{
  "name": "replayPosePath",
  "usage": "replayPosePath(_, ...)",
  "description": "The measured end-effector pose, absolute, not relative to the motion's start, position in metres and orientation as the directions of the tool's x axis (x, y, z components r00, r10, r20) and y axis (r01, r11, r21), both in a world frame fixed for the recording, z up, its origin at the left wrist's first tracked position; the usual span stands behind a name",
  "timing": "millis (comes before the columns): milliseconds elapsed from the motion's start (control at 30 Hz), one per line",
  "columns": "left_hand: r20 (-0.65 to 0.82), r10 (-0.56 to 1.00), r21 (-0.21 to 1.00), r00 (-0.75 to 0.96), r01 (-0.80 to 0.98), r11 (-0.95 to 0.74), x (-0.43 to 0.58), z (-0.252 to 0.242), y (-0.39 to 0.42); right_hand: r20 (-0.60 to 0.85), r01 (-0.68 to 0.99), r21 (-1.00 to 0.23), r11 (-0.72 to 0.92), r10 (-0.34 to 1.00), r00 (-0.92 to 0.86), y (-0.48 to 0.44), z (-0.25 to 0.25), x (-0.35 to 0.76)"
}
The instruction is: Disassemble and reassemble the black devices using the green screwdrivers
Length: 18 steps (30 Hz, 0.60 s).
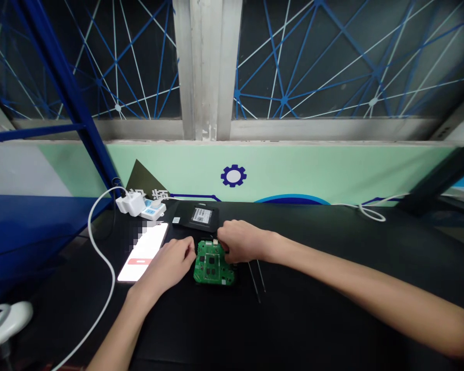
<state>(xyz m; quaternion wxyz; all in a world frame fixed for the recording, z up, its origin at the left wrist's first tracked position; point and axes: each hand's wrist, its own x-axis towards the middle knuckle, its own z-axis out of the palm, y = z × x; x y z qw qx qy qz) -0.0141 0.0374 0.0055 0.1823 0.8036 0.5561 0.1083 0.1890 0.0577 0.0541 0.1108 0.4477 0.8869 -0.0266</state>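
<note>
A green circuit board (213,270) with dark chips lies face up on the black table, between my two hands. My left hand (177,262) is closed, its fingertips pinched at the board's upper left edge. Over the upper right corner, my right hand (242,242) is curled into a near fist. Its fingers hide that corner and whatever they grip. Two thin metal rods (257,281) stretch out from beneath the right wrist toward me. Just behind the board rests a flat black casing (185,219) carrying a white printed label (202,215).
A phone (141,257) with a bright screen lies left of my left hand. Behind it stands a power strip (153,209) with white plugs (131,203). A white cable (110,275) loops down the left side, near a white rounded device (10,324). The wall (294,170) bounds the back.
</note>
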Motion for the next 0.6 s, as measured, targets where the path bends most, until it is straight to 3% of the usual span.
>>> replayPosePath(367,-0.045,0.929,0.412,0.366,0.854,-0.317,-0.015,0.003,0.040,-0.132,0.812,-0.056,0.581,0.802,-0.583,0.055,0.048,0.207)
replayPosePath(600,-0.023,0.920,0.452,0.391,0.825,-0.339,-0.018,0.001,0.044,0.004,0.798,-0.209,0.566,0.816,-0.578,0.055,0.037,0.223)
